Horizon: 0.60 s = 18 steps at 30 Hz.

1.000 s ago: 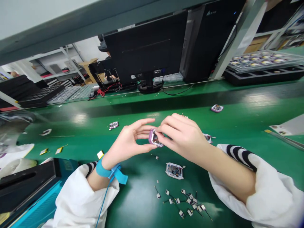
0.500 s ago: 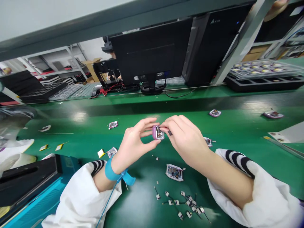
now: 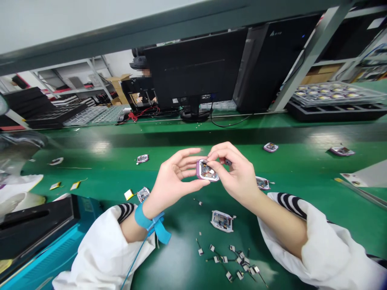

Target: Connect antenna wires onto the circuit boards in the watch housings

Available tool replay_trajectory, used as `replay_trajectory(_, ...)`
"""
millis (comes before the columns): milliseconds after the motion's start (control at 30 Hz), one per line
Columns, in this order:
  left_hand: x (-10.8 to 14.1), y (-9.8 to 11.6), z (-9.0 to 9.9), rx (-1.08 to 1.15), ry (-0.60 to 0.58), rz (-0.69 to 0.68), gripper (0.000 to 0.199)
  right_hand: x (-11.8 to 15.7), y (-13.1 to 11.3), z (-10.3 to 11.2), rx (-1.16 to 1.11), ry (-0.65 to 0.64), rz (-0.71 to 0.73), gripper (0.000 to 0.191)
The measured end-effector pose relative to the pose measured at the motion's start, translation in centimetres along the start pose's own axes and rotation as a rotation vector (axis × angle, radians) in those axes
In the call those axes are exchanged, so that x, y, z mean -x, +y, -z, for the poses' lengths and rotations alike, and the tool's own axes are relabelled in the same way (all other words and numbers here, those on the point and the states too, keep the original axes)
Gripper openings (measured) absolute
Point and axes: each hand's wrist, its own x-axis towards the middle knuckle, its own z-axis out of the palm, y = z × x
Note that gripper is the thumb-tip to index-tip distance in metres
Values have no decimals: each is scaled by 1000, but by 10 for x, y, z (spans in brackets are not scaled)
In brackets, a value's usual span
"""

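Note:
My left hand (image 3: 173,171) grips a purple-and-white smartwatch case (image 3: 208,172) by its left side, thumb below and fingers above and behind. The open face of the case is turned toward me, showing a circuit board and a small white round spot. My right hand (image 3: 232,171) has its thumb and fingertips closed on the upper right of the same case, covering part of the board. A small dark piece (image 3: 227,162) shows among the right fingers; its kind is unclear. Below the hands, another opened watch case (image 3: 223,221) lies on the green bench.
Small modules with dark leads (image 3: 242,257) lie scattered near the front. More opened cases (image 3: 271,147) and yellow-edged batteries (image 3: 128,195) are spread around. A blue-and-black box (image 3: 39,229) stands at left, a monitor (image 3: 196,68) behind, stacked trays (image 3: 335,100) at right. A cord runs from my left wristband.
The watch case has turned to show more of its open face. My right thumb and fingers have shifted over its edge, and the dark piece now sits deeper among the right fingers.

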Motion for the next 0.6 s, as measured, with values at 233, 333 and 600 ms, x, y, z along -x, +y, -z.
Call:
replay_trajectory(233,-1,-5,0,19,-3,33,58,-7,-2,15,203,-127,74,2)
replay_trajectory(333,-2,-10,-1,6,-11,45,59,-11,-6,23,391,-218,221,8)
replay_trajectory(600,-4,-13,2,27,-68,83,63,-12,-8,25,543,-231,350,9)
